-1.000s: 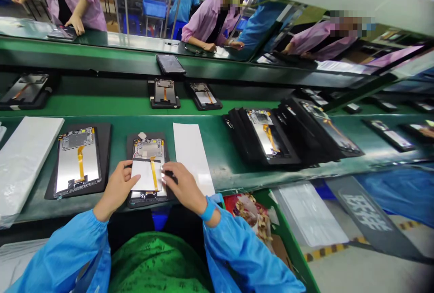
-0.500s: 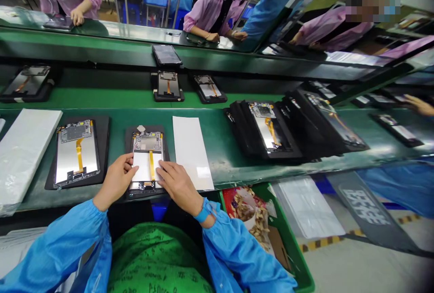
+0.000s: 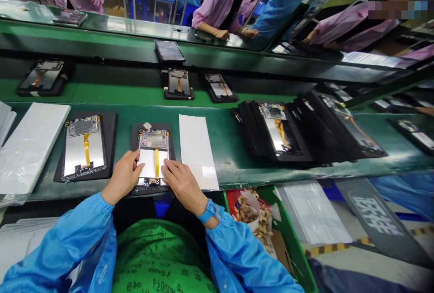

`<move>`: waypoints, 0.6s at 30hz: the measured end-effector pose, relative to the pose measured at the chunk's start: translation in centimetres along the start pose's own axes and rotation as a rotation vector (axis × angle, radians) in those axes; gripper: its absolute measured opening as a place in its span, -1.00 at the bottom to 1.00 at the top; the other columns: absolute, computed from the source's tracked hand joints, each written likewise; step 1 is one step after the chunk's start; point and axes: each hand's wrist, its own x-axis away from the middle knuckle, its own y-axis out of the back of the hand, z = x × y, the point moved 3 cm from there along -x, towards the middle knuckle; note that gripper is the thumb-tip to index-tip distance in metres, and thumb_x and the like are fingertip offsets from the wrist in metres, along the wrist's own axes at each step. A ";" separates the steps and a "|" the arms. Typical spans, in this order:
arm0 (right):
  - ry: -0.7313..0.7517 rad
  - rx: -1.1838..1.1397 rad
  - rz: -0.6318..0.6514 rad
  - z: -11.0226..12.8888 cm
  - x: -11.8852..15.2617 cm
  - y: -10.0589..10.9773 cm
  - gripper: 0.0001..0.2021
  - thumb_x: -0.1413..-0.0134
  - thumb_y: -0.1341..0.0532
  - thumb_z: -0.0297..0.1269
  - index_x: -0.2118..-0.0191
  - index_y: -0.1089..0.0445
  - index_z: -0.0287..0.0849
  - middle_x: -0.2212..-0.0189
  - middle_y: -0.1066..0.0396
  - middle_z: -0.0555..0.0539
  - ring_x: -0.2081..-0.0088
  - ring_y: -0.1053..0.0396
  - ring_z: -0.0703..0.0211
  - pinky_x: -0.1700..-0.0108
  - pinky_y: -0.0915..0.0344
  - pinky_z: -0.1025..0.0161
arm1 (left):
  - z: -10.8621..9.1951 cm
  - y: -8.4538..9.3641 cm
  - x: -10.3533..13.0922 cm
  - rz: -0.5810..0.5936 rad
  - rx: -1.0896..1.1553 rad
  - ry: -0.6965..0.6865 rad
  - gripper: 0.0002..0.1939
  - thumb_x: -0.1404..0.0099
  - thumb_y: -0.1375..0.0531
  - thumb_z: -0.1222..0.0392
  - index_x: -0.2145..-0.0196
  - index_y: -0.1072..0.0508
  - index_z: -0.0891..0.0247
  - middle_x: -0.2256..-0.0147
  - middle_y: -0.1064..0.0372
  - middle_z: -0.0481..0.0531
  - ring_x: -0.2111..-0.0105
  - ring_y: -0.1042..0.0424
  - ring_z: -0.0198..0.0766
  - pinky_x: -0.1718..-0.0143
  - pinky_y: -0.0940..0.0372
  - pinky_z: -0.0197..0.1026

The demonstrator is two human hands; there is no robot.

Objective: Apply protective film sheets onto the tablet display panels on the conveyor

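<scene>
Status: our open-backed silver-and-black tablet [image 3: 162, 139] lies near centre, at twelve o'clock from our body, on a dark, flat rectangular pad [image 3: 172, 138] upon the green bench [image 3: 226, 134].

Key change, read from the layout: the thin white rectangular piece [image 3: 147, 165] is in the tablet's lower bay, with the narrow orange ribbon cable [image 3: 157, 163] lying lengthwise over it. We judge placement well advanced, the fit along the edges being what counts (we take the piece for a battery, unconfirmed).

Left hand [image 3: 122, 177]: fingers partly curled, thumb somewhat apart from the forefinger, both at the tablet's nine o'clock edge. Whether they pinch anything, we cannot tell.

Right hand [image 3: 186, 185]: fingers loosely extended, tips resting on the white piece near its three o'clock edge, not closed round it; thumb hidden.

Surroundings, from our tablet: at nine o'clock, a second silver-backed tablet with an orange cable [image 3: 74, 150]; just beside at three, a plain white rectangular sheet [image 3: 198, 148]; at four, a green plastic bin [image 3: 294, 234].
</scene>
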 end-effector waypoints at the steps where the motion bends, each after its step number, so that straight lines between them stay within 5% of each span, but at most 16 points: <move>1: 0.003 0.000 -0.001 0.0 0.0 0.0 -0.68 -0.38 -0.10 -0.38 -0.16 -0.34 -0.37 -0.22 -0.30 -0.37 -0.18 -0.25 -0.14 -0.12 -0.37 -0.09 | 0.0 0.0 0.0 0.000 0.001 -0.001 -0.58 -0.33 -0.10 0.19 -0.11 -0.38 0.33 0.29 -0.30 -0.01 0.38 -0.34 -0.23 0.20 -0.26 -0.11; 18: 0.043 0.018 -0.023 0.0 -0.2 0.2 -0.70 -0.38 -0.11 -0.37 -0.15 -0.33 -0.34 -0.18 -0.34 -0.37 -0.16 -0.30 -0.11 -0.09 -0.42 -0.09 | 0.0 -0.6 0.2 -0.020 -0.108 -0.052 -0.60 -0.39 -0.06 0.20 -0.14 -0.33 0.34 0.22 -0.33 0.09 0.25 -0.41 -0.12 0.10 -0.34 -0.04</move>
